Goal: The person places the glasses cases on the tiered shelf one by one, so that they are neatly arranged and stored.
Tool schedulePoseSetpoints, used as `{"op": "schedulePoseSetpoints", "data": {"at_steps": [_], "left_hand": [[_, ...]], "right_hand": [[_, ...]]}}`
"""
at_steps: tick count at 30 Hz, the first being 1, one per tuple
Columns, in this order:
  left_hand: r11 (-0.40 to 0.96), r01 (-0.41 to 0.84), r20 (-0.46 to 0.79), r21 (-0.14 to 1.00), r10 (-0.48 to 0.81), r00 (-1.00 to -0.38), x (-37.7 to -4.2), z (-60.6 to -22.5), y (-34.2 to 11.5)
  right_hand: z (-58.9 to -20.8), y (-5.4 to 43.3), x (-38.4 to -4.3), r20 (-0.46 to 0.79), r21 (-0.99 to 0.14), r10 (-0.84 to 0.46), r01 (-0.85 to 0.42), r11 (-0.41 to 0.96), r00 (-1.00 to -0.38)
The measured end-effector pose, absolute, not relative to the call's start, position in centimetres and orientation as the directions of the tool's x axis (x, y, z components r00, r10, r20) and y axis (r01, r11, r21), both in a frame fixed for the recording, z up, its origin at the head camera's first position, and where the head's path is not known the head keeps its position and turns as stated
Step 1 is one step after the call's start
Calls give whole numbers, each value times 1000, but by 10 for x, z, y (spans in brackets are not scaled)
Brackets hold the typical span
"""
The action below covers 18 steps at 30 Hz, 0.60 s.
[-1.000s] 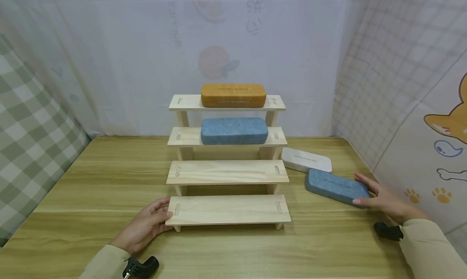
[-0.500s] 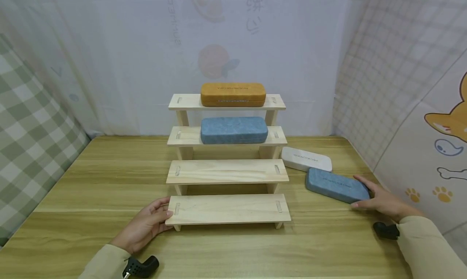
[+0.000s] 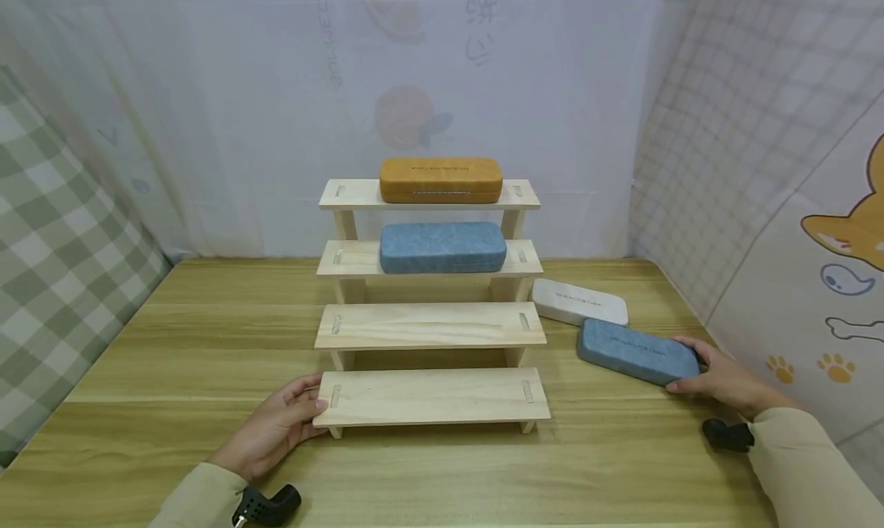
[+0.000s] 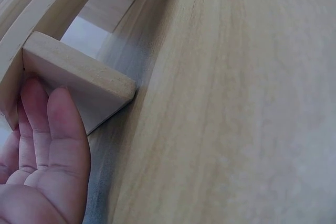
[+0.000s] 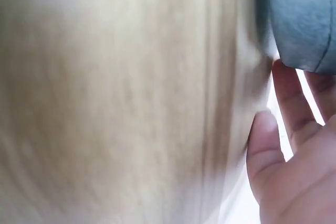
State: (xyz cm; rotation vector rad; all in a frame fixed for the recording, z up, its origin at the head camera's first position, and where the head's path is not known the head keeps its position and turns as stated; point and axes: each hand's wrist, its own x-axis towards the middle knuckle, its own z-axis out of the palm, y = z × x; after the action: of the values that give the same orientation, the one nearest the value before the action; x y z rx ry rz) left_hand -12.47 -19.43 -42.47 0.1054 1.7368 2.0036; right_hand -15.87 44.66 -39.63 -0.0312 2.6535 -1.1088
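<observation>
A pale wooden four-step display rack point(image 3: 431, 397) stands mid-table. At the left end of its lowest step, my left hand point(image 3: 276, 428) grips the board with the thumb on top; in the left wrist view its fingers point(image 4: 65, 114) lie against the leg point(image 4: 79, 72). A blue glasses case point(image 3: 635, 351) lies slantwise on the table right of the rack. My right hand point(image 3: 735, 382) is at its right end, thumb near the front corner. In the right wrist view, fingertips meet the end of the case point(image 5: 304, 19) while the thumb stands apart from it.
On the top step sits a mustard-yellow glasses case point(image 3: 442, 180); a second blue case point(image 3: 443, 248) is one step below. A white glasses case point(image 3: 580, 303) lies behind the slanted blue one, close to the rack. Fabric walls point(image 3: 732, 190) border the wooden table point(image 3: 442, 482).
My right thumb has slipped from the top of the blue glasses case to its front corner. The left hand and the rack have stayed put.
</observation>
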Motion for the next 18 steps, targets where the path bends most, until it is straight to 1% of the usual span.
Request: {"op": "schedulePoseSetpoints", "data": {"at_steps": [5, 9, 18], "left_hand": [[-71, -305, -253, 950, 403, -880, -125, -425, -194], [-69, -306, -255, 950, 399, -881, -125, -424, -194], [-62, -301, -254, 952, 394, -883, -125, -424, -194]], "right_hand": [[-397, 447, -158, -221, -697, -112, 76, 713, -969], [-398, 448, -156, -179, -696, -116, 43, 717, -977], [-394, 447, -153, -83, -767, -117, -12, 642, -990]]}}
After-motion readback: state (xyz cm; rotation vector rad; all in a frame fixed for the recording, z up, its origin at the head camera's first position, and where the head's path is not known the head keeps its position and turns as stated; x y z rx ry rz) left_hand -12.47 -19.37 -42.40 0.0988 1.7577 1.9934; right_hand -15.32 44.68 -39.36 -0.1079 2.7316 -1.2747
